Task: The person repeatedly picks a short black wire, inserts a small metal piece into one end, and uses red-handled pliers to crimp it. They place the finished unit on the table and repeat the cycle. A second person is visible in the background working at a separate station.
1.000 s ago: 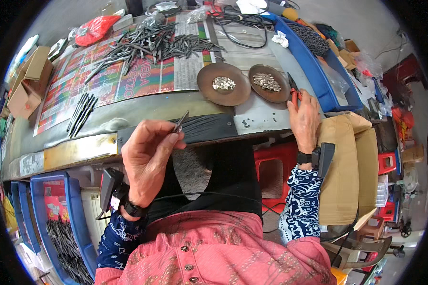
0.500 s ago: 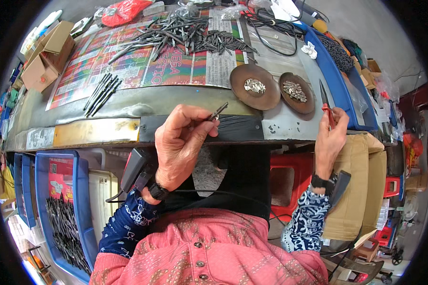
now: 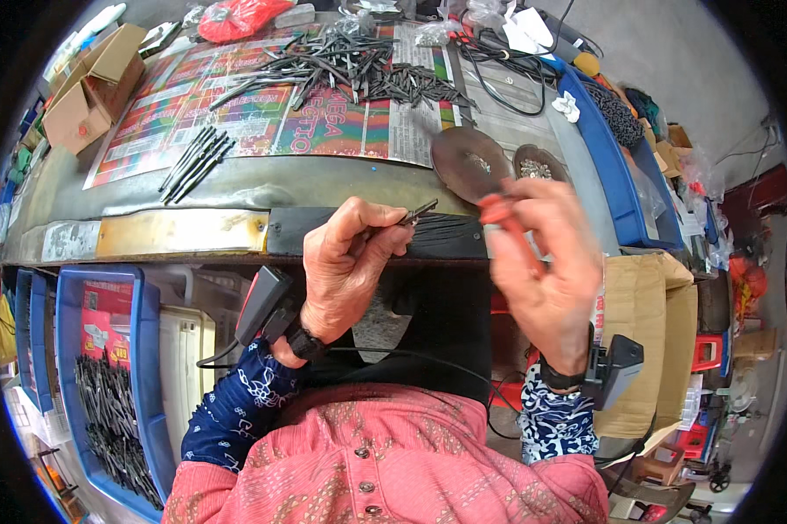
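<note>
The left hand [image 3: 354, 266] pinches a dark piece [image 3: 422, 210] by the surface's edge [image 3: 289, 234]; the right hand [image 3: 549, 271] grips a red-handled tool [image 3: 499, 212]; a small bundle [image 3: 195, 166] lies apart, perhaps done; a large heap [image 3: 350, 70] seems left.

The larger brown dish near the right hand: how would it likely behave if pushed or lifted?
Being wide and shallow, the brown dish would probably slide rather than tip. Its small silvery pieces look loose, so tilting might spill them.

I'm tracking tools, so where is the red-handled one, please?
In the head view, the red-handled tool is right of centre, in the right hand, near the brown dish.
</note>
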Demonstrator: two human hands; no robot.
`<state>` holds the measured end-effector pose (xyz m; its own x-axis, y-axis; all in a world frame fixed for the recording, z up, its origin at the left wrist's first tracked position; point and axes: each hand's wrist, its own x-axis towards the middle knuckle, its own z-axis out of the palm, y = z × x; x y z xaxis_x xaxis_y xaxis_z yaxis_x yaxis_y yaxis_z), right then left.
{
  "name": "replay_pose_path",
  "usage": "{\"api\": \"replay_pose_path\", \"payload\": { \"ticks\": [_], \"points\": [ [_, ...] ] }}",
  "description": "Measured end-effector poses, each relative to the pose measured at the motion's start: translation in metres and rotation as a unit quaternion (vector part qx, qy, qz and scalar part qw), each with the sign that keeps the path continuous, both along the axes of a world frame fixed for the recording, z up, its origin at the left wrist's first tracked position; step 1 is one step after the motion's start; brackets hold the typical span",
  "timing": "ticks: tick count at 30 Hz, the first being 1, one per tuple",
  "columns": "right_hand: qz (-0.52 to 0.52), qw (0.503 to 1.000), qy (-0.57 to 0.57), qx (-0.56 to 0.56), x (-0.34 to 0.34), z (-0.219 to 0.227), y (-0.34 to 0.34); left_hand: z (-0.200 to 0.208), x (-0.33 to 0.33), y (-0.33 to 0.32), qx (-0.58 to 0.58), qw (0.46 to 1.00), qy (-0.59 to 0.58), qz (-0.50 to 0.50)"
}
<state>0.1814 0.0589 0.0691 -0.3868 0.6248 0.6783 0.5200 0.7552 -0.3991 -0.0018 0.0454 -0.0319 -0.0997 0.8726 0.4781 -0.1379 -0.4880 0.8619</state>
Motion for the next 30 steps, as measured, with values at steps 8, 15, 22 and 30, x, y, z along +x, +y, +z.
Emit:
{"api": "replay_pose_path", "payload": {
  "ticks": [8, 15, 22, 30],
  "points": [
    [0.012, 0.998, -0.066, 0.021, -0.016, -0.008, 0.005, -0.003, 0.004, 0.002, 0.014, 0.999, -0.015, 0.036],
    [-0.054, 0.990, 0.112, 0.073, -0.013, -0.002, -0.010, -0.001, 0.006, 0.003, 0.007, 0.999, -0.031, 0.032],
    [-0.019, 0.999, -0.025, -0.022, 0.000, -0.025, 0.000, -0.001, 0.004, 0.004, 0.014, 0.999, -0.007, 0.031],
    [-0.119, 0.992, 0.013, -0.046, 0.028, -0.030, -0.004, 0.009, -0.005, -0.005, -0.024, 0.999, 0.043, 0.016]
  ]
}}
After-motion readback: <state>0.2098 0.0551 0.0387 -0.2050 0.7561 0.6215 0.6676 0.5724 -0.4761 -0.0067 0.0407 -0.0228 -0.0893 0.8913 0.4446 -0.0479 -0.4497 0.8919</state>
